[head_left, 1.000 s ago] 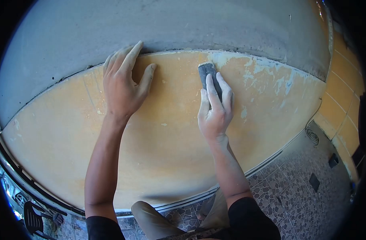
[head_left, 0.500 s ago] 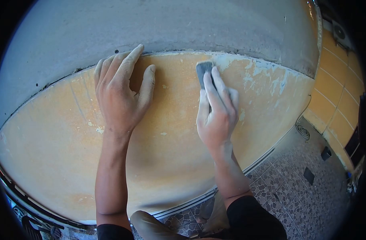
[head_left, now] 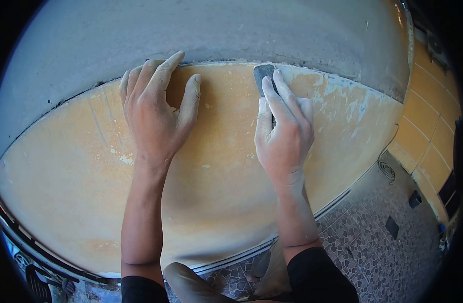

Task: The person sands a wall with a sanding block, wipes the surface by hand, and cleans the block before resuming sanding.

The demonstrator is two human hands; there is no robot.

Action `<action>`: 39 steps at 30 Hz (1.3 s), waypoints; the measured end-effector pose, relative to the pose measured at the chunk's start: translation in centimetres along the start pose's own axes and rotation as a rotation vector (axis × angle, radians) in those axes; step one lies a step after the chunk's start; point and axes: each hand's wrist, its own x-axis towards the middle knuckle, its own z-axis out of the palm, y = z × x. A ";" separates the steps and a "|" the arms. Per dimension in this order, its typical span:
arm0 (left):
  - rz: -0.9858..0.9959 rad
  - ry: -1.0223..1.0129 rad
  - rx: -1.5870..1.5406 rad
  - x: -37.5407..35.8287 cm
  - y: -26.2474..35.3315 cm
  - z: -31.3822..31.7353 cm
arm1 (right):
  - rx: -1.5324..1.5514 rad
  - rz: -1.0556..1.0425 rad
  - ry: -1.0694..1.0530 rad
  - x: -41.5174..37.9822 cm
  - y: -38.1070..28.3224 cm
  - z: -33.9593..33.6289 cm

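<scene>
Dust coats the fingers of both hands. My left hand (head_left: 155, 113) lies with fingers spread on the tan, putty-coloured panel (head_left: 211, 187), its fingertips at the seam along the top edge. In my right hand (head_left: 284, 134) is a small dark grey sanding block (head_left: 264, 76), pressed to the panel just under that seam. The fingers lie along the block and hide its lower part. Around the block, pale patches (head_left: 342, 96) show through the tan layer, mostly to the right.
A grey curved surface (head_left: 216, 30) borders the panel above the seam. Below right is a stone-patterned floor (head_left: 363, 252) with a coiled hose (head_left: 386, 171), a black container (head_left: 415, 199) and a dark flat piece (head_left: 391, 227). A yellow tiled wall (head_left: 423, 111) stands at the right.
My right hand and the sanding block have moved slightly up and right along the panel, closer to the seam. My left hand stays in nearly the same place.
</scene>
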 end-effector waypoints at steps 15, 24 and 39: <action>-0.005 -0.029 0.037 0.3 0.0 -0.6 | 0.126 -0.002 0.047 -1.6 0.9 0.6; -0.011 -0.046 0.022 0.2 0.1 -0.7 | 0.116 0.055 -0.022 -0.9 0.0 -0.4; -0.008 -0.040 0.021 0.7 0.3 -0.6 | 0.099 0.029 0.027 0.4 -0.8 0.1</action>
